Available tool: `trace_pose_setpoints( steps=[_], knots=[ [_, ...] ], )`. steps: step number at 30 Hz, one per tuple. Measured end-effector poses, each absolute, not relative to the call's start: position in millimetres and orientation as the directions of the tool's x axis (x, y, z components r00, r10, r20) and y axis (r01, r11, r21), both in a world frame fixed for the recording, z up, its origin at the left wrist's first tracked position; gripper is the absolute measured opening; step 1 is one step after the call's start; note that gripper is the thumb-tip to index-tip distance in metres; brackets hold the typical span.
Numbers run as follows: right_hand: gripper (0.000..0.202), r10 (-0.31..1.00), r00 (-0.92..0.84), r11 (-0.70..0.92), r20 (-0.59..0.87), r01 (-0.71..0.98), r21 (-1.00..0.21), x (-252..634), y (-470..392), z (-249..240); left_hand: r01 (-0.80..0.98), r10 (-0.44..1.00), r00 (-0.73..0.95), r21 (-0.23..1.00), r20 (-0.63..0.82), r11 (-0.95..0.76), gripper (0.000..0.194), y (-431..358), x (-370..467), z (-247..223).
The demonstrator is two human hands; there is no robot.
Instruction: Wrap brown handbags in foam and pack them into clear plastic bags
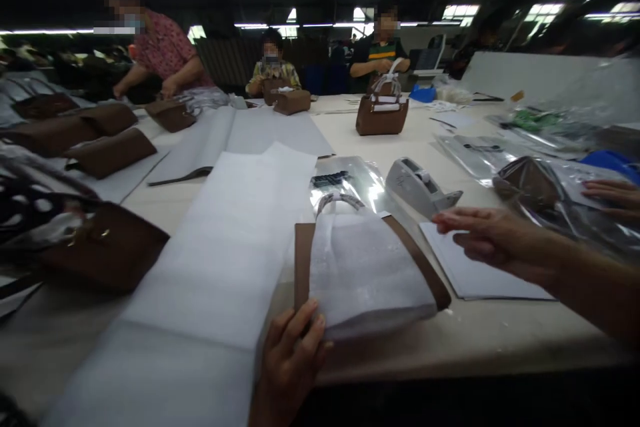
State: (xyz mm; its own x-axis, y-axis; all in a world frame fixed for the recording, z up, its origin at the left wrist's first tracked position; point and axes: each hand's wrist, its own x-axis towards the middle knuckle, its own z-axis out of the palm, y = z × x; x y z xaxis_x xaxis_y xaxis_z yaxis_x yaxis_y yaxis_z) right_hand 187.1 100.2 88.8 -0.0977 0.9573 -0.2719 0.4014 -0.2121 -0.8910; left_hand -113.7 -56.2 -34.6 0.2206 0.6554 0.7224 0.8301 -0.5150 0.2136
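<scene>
Pale and flat, the table [500, 333] has a brown bag [302, 257] lying in front of you, with a thin, soft-looking white sheet [370, 273] over most of it. Your left hand [293, 353] comes from below, its bent fingers touching the sheet's lower left corner; you can't tell if they pinch. Your right hand [495, 240] hangs over white papers [485, 280] near the gray tape holder [417, 190], fingertips close together, maybe holding nothing; it's too blurry to tell.

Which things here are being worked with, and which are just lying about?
Worked with:
brown bag, touched by the left hand
white wrapping over it
perhaps the tape dispenser near the right hand

Apparently lying about:
dark strap
dark brown bag at left
</scene>
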Motion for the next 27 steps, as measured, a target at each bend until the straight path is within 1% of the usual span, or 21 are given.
trace_pose_setpoints(
  steps=[1,2,3,5,7,10,13,18,21,24,27],
  knots=[
    [0.031,0.885,-0.238,-0.335,-0.399,0.267,-0.903,165,78,94,0.832,0.666,0.211,0.226,0.716,-0.507,0.031,-58,-113,-34],
    [0.033,0.811,-0.354,-0.434,-0.466,0.169,-0.885,143,56,98,0.836,0.673,0.200,0.234,0.712,-0.497,0.031,-60,-112,-34],
    [0.035,0.723,-0.452,-0.529,-0.523,0.125,-0.839,122,35,100,0.842,0.673,0.189,0.234,0.715,-0.486,0.031,-61,-111,-34],
    [0.033,0.600,-0.547,-0.646,-0.584,0.099,-0.757,86,3,95,0.867,0.669,0.155,0.224,0.727,-0.445,0.031,-64,-109,-35],
    [0.028,0.552,-0.568,-0.694,-0.611,0.094,-0.714,62,-14,83,0.888,0.646,0.127,0.203,0.753,-0.412,0.030,-66,-108,-35],
    [0.022,0.591,-0.534,-0.688,-0.605,0.059,-0.724,47,-18,64,0.898,0.610,0.109,0.186,0.785,-0.399,0.027,-68,-107,-34],
    [0.021,0.632,-0.492,-0.671,-0.599,0.038,-0.740,46,-18,55,0.895,0.604,0.126,0.172,0.787,-0.411,0.023,-67,-109,-33],
    [0.022,0.651,-0.394,-0.698,-0.649,0.027,-0.716,43,-22,57,0.852,0.613,0.197,0.176,0.765,-0.494,0.016,-62,-111,-28],
    [0.022,0.644,-0.378,-0.714,-0.665,0.015,-0.700,40,-22,57,0.808,0.610,0.253,0.183,0.751,-0.560,0.014,-58,-112,-22],
    [0.022,0.648,-0.350,-0.715,-0.676,0.027,-0.699,40,-25,56,0.788,0.618,0.281,0.192,0.734,-0.585,0.013,-55,-112,-19],
    [0.030,0.685,-0.281,-0.688,-0.672,0.054,-0.724,41,-32,56,0.787,0.637,0.288,0.203,0.715,-0.583,0.013,-54,-113,-19]
  ],
)
